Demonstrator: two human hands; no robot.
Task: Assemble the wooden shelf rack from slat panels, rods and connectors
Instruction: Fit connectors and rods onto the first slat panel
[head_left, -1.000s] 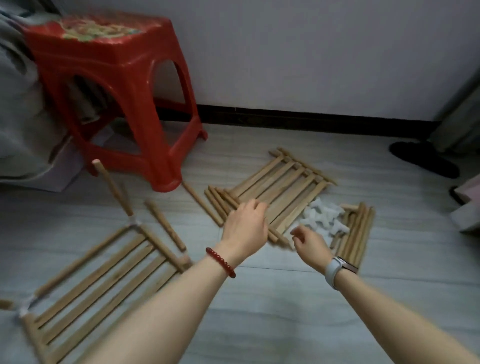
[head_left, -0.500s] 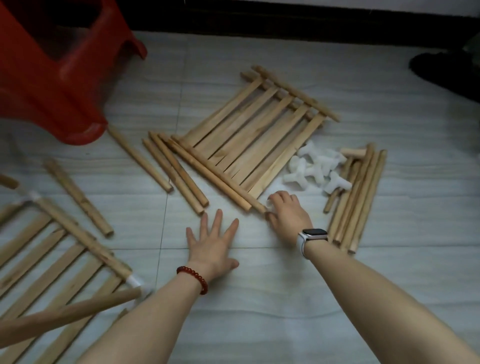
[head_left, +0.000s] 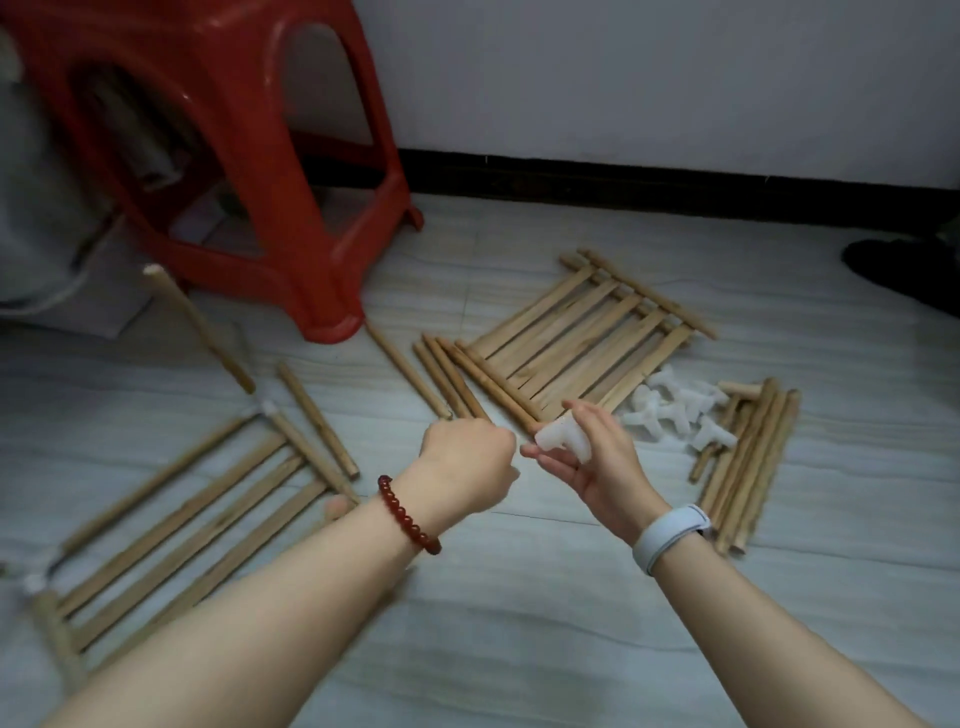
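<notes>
White plastic connector (head_left: 563, 439) pinched in right hand (head_left: 602, 462) fingers, palm up, left hand (head_left: 467, 462) curled in a fist just left, grip contents unclear, both above floor (head_left: 519, 597)

The stool (head_left: 218, 156) is bright red, and the slat panels (head_left: 576, 343) and rods (head_left: 748, 457) are pale tan wood. The connectors (head_left: 675, 410) are translucent white on a floor (head_left: 519, 623) of light grey tile with faint wavy streaks. A dark red bead bracelet (head_left: 410, 517) and a pale blue-grey watch band (head_left: 670, 535) circle the wrists.
</notes>
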